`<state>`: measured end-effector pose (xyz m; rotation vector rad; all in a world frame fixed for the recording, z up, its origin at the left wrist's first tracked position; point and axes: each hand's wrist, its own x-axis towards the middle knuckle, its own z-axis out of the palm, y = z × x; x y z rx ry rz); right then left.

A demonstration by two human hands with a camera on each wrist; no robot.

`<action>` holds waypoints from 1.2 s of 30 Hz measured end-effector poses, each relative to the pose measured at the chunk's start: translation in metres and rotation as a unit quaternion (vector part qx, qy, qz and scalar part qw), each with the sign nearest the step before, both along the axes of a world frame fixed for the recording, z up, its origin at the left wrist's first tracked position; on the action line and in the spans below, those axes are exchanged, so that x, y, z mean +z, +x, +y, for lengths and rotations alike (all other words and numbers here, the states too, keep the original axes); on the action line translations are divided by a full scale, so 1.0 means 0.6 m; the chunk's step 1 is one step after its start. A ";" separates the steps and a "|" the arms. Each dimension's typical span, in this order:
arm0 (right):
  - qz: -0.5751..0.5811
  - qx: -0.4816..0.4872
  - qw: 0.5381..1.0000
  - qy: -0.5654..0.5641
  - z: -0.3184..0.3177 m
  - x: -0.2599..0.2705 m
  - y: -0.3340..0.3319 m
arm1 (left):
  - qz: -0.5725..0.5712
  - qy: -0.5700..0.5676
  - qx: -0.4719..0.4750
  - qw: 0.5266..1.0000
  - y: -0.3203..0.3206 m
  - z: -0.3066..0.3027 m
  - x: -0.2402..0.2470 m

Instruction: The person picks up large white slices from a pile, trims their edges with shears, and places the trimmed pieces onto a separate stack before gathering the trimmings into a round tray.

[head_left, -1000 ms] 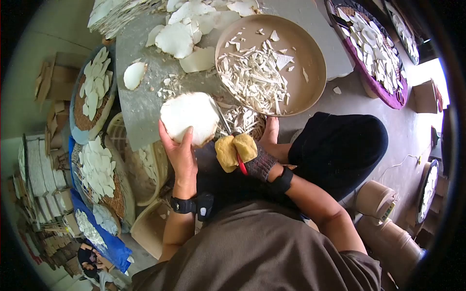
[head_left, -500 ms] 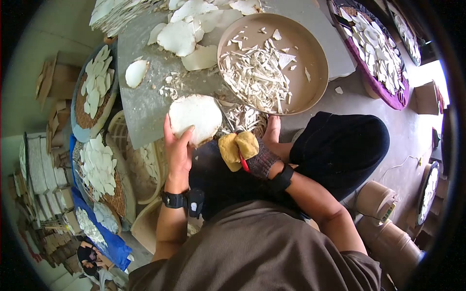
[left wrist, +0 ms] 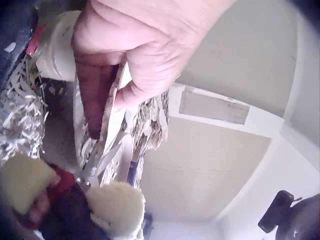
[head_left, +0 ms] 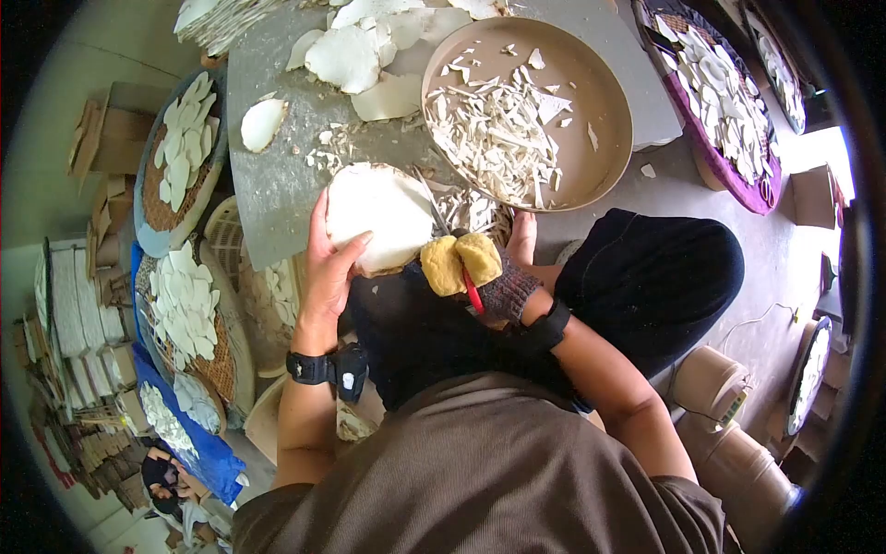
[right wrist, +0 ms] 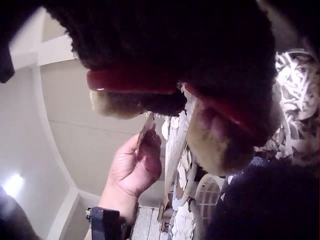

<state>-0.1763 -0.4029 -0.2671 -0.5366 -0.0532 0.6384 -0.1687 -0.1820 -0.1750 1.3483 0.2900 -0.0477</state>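
Note:
In the head view my left hand (head_left: 332,268) pinches a thin, roundish white slab (head_left: 378,217) with a rough brownish edge, thumb on its top face and fingers beneath. The left wrist view shows the slab edge-on, between thumb and fingers. My right hand (head_left: 508,294), in a dark knitted glove, grips scissors with red handles (head_left: 473,295) and yellow foam pads (head_left: 445,266) on them. The scissor blades (head_left: 432,201) lie along the slab's right edge. In the left wrist view the blades (left wrist: 107,157) are spread, right at the slab's lower end.
A round brown tray (head_left: 600,171) of white trimmings stands ahead on the grey table (head_left: 268,198). Larger white slabs (head_left: 341,60) and a small piece (head_left: 264,125) lie left of it. Baskets of white pieces (head_left: 185,300) stand at left; a purple-edged one (head_left: 720,97) at far right.
Both hands have risen slightly in the head view toward the table, with the slab and scissors. My left wrist has swung left. The whole scene shifts a little as the head moves.

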 end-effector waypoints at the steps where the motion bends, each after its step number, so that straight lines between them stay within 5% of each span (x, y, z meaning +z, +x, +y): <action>1: -0.008 -0.029 1.000 -0.002 0.006 0.004 0.000 | -0.002 0.006 -0.004 1.000 0.002 0.000 0.002; 4: -0.061 -0.060 0.983 -0.160 0.020 -0.051 -0.012 | 0.038 -0.055 0.078 0.995 0.003 -0.005 -0.008; 7: -0.147 0.019 0.951 -0.272 0.012 -0.072 -0.019 | 0.035 -0.043 0.145 0.988 -0.004 -0.019 -0.030; 13: -0.004 0.090 0.955 -0.281 -0.010 0.086 0.001 | 0.026 0.025 0.136 0.990 -0.002 -0.031 -0.036; 16: -0.180 0.064 0.883 -0.429 0.007 0.073 0.002 | 0.002 0.021 0.115 0.993 0.004 -0.022 -0.040; 18: -0.486 -0.078 0.720 -0.489 0.032 -0.091 -0.023 | 0.005 0.014 0.100 0.995 0.005 -0.021 -0.032; 20: -0.229 0.065 0.883 -0.405 0.002 0.044 -0.002 | 0.019 0.015 0.086 0.996 0.007 -0.022 -0.010; 22: -0.171 0.067 0.922 -0.341 -0.003 0.050 0.002 | 0.016 0.022 0.050 0.998 0.009 -0.003 -0.015; 23: -0.253 -0.002 0.908 -0.334 0.008 -0.028 -0.001 | 0.013 0.026 0.032 0.999 0.010 0.003 -0.017; 25: -0.249 -0.023 0.905 -0.345 0.016 -0.027 0.002 | 0.011 0.015 0.025 1.000 0.007 -0.003 -0.016; 26: -0.165 0.026 0.916 -0.364 0.014 0.060 0.011 | 0.022 0.001 0.031 0.999 0.006 -0.007 -0.012; 29: -0.154 0.094 0.904 -0.387 0.006 0.102 0.019 | 0.029 0.000 0.084 0.996 0.002 -0.020 -0.013; 36: -0.197 0.061 0.902 -0.379 0.004 0.066 0.015 | -0.025 0.026 0.140 0.989 -0.010 -0.040 -0.035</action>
